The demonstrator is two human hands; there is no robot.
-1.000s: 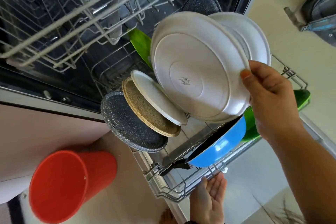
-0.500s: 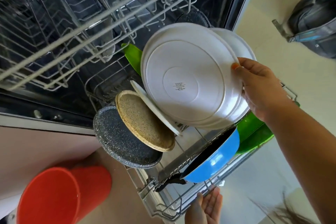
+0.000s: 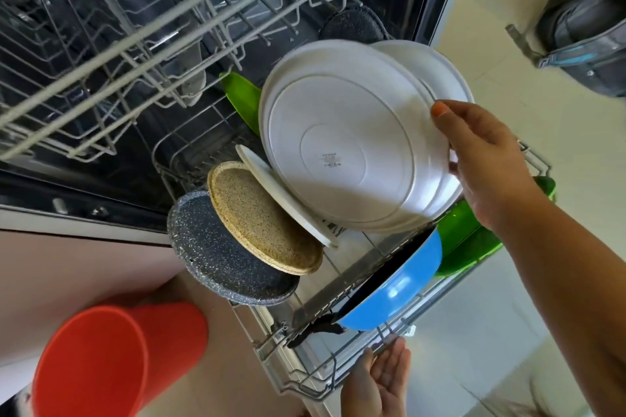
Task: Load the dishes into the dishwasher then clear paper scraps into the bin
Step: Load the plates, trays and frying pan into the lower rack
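Dishwasher's lower rack (image 3: 338, 369) is pulled out and pretty full. Compared with half a second back, the white plates (image 3: 342, 149) look tipped a little more toward the open tub, and the left hand (image 3: 379, 382) sits a touch higher at the rack's front rail; otherwise nothing has really shifted.

Right hand (image 3: 487, 162) grips the right rim of the white plates, thumb curled over the back face, the other fingers hidden behind. They're smooth, glossy and round, with raised foot rings and a small printed stamp. They stand tilted in the rack, bottom edge down among the tines.

Left hand is open, palm up, fingers straight and relaxed, fingertips at the rack's front wire, holding nothing.

Left of the white plates lean a thin flat white plate (image 3: 284, 200), a tan speckled plate (image 3: 264, 223) with a grainy look, then a dark grey speckled plate (image 3: 223, 250). In front sits a shiny blue pan (image 3: 399, 288), with green plates (image 3: 464, 240) just to its right. A matte red bin (image 3: 111, 359) stands on the floor, left of the rack.
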